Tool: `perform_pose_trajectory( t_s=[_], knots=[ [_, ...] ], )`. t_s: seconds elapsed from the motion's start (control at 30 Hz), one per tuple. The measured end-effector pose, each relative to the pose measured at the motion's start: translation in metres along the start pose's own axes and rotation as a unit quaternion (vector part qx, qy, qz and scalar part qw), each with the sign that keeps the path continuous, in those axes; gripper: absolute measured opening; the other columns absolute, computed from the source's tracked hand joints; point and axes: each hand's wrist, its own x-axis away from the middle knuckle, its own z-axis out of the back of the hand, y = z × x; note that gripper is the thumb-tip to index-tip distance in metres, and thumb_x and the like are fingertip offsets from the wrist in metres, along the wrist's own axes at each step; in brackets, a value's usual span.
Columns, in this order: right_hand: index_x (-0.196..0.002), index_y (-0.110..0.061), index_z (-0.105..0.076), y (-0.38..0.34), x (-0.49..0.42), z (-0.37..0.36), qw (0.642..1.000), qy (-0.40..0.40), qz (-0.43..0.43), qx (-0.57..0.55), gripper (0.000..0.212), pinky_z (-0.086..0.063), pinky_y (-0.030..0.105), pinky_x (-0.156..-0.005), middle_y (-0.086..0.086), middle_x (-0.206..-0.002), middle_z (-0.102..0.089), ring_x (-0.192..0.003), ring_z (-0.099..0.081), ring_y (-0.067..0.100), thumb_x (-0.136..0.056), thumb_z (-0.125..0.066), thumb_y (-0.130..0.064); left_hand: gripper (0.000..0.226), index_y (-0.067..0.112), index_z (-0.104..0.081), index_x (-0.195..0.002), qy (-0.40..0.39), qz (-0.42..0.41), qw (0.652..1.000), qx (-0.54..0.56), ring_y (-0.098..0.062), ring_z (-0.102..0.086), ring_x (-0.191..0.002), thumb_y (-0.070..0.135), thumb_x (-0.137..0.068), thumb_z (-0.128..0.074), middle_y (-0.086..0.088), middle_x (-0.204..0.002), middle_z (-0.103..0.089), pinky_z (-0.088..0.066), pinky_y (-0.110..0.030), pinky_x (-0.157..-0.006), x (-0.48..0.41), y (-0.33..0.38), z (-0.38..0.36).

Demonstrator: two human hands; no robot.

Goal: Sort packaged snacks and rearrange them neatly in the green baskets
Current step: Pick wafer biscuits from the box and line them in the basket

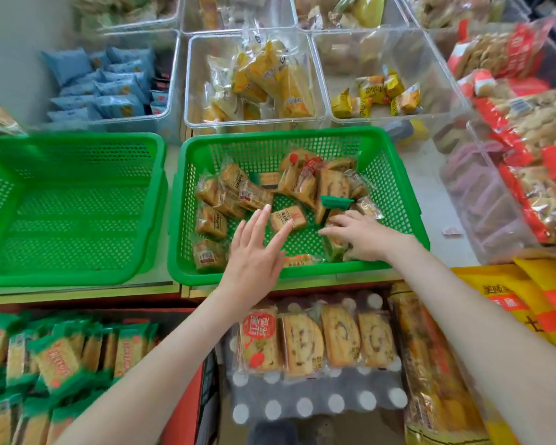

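Two green baskets stand side by side. The left basket (77,274) holds nothing. The right basket (395,194) holds several mixed snack packs: small brown cake packs (211,223), sliced-bread packs with red print (302,181) and a green-topped pack (336,202). My left hand (254,252) hovers flat over the basket's middle, fingers spread, its fingertips near a small cake pack (288,218). My right hand (360,236) lies at the basket's right front, fingers curled on a snack pack (333,242) there.
Clear bins with blue packs (109,85), yellow bread packs (267,78) and small yellow packs (376,97) stand behind. Large red bags (527,149) lie at the right. Below the shelf edge lie green-wrapped cakes (58,358), sliced bread packs (318,342) and yellow bags (527,303).
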Motion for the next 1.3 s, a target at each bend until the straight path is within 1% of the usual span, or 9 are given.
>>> perform_pose_trajectory(
  t_s=[0.13,0.23,0.33,0.43,0.53,0.67,0.87,1.0,1.3],
  knots=[
    [-0.133,-0.025,-0.050,-0.002,-0.008,-0.001,0.991,0.101,0.039,-0.079,0.049,-0.041,0.040,-0.100,0.004,-0.135,-0.046,-0.125,-0.038,0.025,-0.087,-0.064,-0.014,0.051,0.021,-0.040,-0.146,-0.061,-0.006,0.998,0.035,-0.040,-0.030,-0.138,0.037,-0.098,-0.039,-0.023,-0.151,-0.032,-0.023,-0.052,-0.112,-0.019,-0.009,0.000],
    [-0.128,-0.013,-0.056,-0.013,-0.014,0.002,0.950,0.239,0.112,-0.164,0.049,-0.038,0.037,-0.106,0.012,-0.127,-0.049,-0.124,-0.040,0.028,-0.081,-0.069,-0.004,0.065,0.023,-0.024,-0.153,-0.098,-0.042,0.992,0.069,-0.034,-0.020,-0.144,0.038,-0.097,-0.054,-0.017,-0.157,-0.023,-0.014,-0.045,-0.117,-0.032,-0.013,0.000],
    [-0.128,-0.009,-0.055,-0.029,-0.013,0.017,0.909,0.307,0.159,-0.234,0.051,-0.026,0.017,-0.111,0.011,-0.130,-0.049,-0.128,-0.038,0.020,-0.080,-0.072,-0.003,0.084,0.017,-0.004,-0.153,-0.110,-0.053,0.984,0.130,-0.029,-0.019,-0.145,0.035,-0.093,-0.061,-0.011,-0.158,-0.021,-0.018,-0.043,-0.119,-0.047,-0.017,0.000],
    [-0.138,-0.024,-0.040,-0.037,-0.009,0.020,0.896,0.276,0.157,-0.311,0.066,-0.029,0.021,-0.112,-0.004,-0.136,-0.042,-0.132,-0.036,0.007,-0.082,-0.073,-0.009,0.078,0.005,-0.021,-0.151,-0.091,-0.052,0.986,0.128,-0.034,-0.040,-0.131,0.029,-0.091,-0.065,-0.019,-0.143,-0.043,-0.032,-0.044,-0.111,-0.057,-0.019,0.001],
    [-0.144,-0.039,-0.020,-0.026,0.000,0.015,0.924,0.189,0.066,-0.325,0.081,-0.035,0.029,-0.109,-0.004,-0.146,-0.036,-0.133,-0.036,0.008,-0.085,-0.072,-0.022,0.074,0.000,-0.046,-0.138,-0.063,-0.078,0.994,0.045,-0.037,-0.057,-0.108,0.025,-0.077,-0.079,-0.019,-0.119,-0.060,-0.047,-0.046,-0.094,-0.059,-0.021,-0.004],
    [-0.148,-0.027,-0.030,0.001,0.010,0.005,0.992,0.036,0.024,-0.116,0.070,-0.033,0.025,-0.105,-0.002,-0.141,-0.046,-0.129,-0.037,0.012,-0.089,-0.067,-0.031,0.077,0.002,-0.059,-0.127,-0.070,-0.090,0.993,-0.036,-0.036,-0.064,-0.091,0.018,-0.058,-0.088,-0.018,-0.105,-0.065,-0.053,-0.045,-0.081,-0.056,-0.026,-0.015],
    [-0.154,-0.030,-0.013,-0.003,-0.012,0.003,0.998,-0.050,0.018,0.031,0.080,-0.022,0.040,-0.113,-0.001,-0.153,-0.033,-0.139,-0.029,0.022,-0.090,-0.062,-0.031,0.073,0.002,-0.061,-0.123,-0.054,-0.046,0.994,-0.078,-0.033,-0.065,-0.085,0.019,-0.056,-0.086,-0.014,-0.095,-0.066,-0.053,-0.042,-0.079,-0.051,-0.034,-0.013],
    [-0.153,-0.027,-0.018,-0.016,-0.027,0.003,0.996,-0.058,0.018,0.071,0.072,-0.015,0.044,-0.115,0.000,-0.151,-0.038,-0.139,-0.031,0.021,-0.091,-0.054,-0.013,0.073,0.003,-0.060,-0.124,-0.043,-0.019,0.995,-0.085,-0.032,-0.064,-0.086,0.021,-0.059,-0.085,-0.013,-0.095,-0.066,-0.053,-0.041,-0.081,-0.043,-0.041,-0.006],
    [-0.146,-0.020,-0.032,-0.035,-0.001,0.011,0.992,0.109,-0.004,0.060,0.067,-0.037,0.038,-0.098,0.004,-0.128,-0.048,-0.117,-0.045,0.025,-0.085,-0.059,-0.019,0.069,-0.001,-0.056,-0.129,0.029,0.072,0.997,-0.018,-0.036,-0.061,-0.091,0.019,-0.067,-0.080,-0.018,-0.101,-0.065,-0.051,-0.045,-0.081,-0.014,-0.049,0.025]
  ],
)
